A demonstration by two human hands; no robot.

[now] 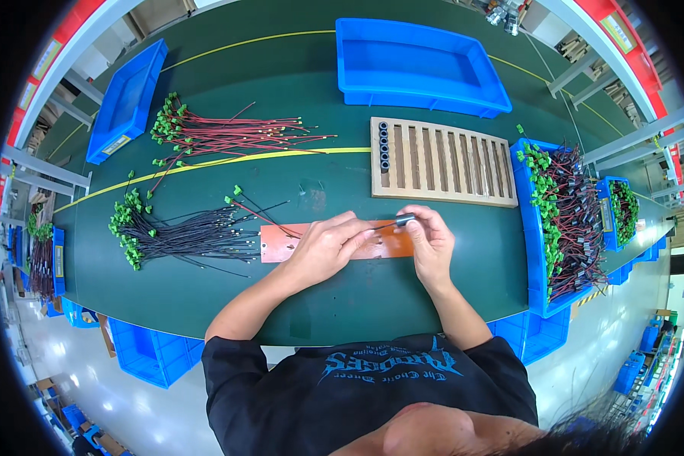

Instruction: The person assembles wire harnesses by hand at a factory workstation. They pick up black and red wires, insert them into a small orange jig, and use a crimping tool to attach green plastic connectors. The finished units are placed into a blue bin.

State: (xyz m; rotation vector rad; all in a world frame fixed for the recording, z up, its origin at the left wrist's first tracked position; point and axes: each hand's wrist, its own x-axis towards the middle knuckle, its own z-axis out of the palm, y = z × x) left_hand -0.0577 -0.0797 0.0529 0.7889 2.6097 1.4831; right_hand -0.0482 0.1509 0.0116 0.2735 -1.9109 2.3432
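Note:
Over an orange strip-shaped board (273,245), my left hand (328,245) pinches a pair of wires (272,220), one red and one black. Green connectors (237,191) at the wires' far ends lie to the left of that hand. A wire end reaches rightward from its fingertips to a small black cylinder (405,220). My right hand (433,242) grips this cylinder between thumb and fingers. Whether wire and cylinder are joined is too small to tell. Black wires (197,237) with green connectors lie left of the board, and red wires (235,133) lie farther back.
Behind the hands lies a wooden rack (441,196) with long slots; black cylinders (384,144) fill its left slot partway. A blue bin (537,281) at right holds wired cylinders. Blue trays (425,95) (121,114) stand at the back and far left on the green table (342,304).

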